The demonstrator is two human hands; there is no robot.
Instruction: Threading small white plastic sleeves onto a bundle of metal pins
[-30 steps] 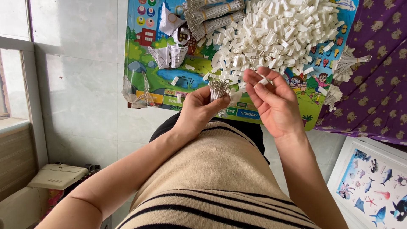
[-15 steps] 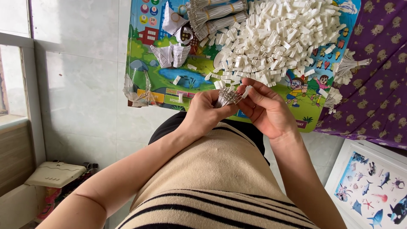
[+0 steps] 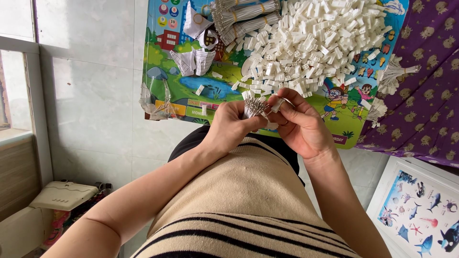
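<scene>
Dozens of thin wires point(image 3: 255, 106), fanned, are sitting mid-frame in the left hand point(image 3: 229, 128), its grip closing narrow round their base, likely keeping tips reachable. Right hand point(image 3: 301, 125) is pinching one white connector point(image 3: 278, 104) against them. White connector heap point(image 3: 315, 40) is lying just above, on the colourful mat point(image 3: 167, 67).
</scene>
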